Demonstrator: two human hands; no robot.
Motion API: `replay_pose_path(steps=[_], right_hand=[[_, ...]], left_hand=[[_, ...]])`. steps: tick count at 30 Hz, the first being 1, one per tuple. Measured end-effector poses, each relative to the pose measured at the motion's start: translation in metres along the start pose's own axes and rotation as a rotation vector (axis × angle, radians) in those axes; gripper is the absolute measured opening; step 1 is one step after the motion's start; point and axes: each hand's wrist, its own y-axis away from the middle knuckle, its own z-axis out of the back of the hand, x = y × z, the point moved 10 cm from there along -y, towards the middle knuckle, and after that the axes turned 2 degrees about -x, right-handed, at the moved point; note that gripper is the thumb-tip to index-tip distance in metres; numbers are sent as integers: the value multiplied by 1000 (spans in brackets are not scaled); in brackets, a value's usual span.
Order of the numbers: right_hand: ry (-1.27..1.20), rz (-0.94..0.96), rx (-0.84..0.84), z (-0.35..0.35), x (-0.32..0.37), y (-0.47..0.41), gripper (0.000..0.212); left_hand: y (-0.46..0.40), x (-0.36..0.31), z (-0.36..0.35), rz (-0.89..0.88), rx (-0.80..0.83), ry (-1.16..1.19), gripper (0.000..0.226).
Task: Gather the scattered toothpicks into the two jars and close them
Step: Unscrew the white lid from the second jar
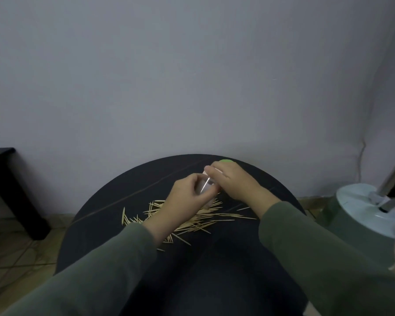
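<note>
hands: I count two, left (187, 197) and right (235, 181)
jar: I see one clear jar (206, 187), held between them
lid: one green lid (226, 161), partly hidden behind my right hand
toothpicks: one scattered pile (198, 218), too many for me to count
table: one round table (114, 224)

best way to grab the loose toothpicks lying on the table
Pinch the toothpicks from above at mid-length, where the pile is densest, fingers across the sticks. They lie flat and criss-crossed on the round table, too thin to lift by the pointed ends.
</note>
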Motion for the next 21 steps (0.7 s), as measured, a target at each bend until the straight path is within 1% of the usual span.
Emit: replay_pose_path(steps=[2,4,6,7,8,9,10,11,12,13,15,18,20,21], right_hand=[[-55,62,-19,7,4,5,34],[-190,94,-70,17,11,10,40],[-416,77,-222,43,8,11,52],[-447,88,-297,58,5,13,56],[-402,111,-323,69,5,13,57],[-308,135,-283,72,4,13,55],[-171,137,-182,66,4,12,49],[-32,101,-54,54,-1,13,43],[78,29,77,40,-11,16,40],[149,-52,190,28,-21,21,42],[214,-191,378,10,-35,35,46],[326,-305,637,-11,-38,62,36],[416,-390,789,-22,-41,80,45],[460,-423,840,-26,-42,87,50]], left_hand=[[1,-7,1,-14,3,16,32],[3,-11,-2,2,27,83,27],[9,-9,-12,45,107,232,28],[14,-6,-19,74,161,294,34],[20,-2,-25,103,201,332,41],[24,4,-29,125,225,352,48],[27,9,-32,135,238,360,52],[30,13,-33,132,249,360,53],[32,14,-33,115,261,355,54],[34,13,-33,89,284,345,54],[40,9,-31,23,355,293,50],[48,3,-28,-88,454,154,40],[51,2,-27,-126,494,86,41],[52,3,-28,-125,509,63,42]])
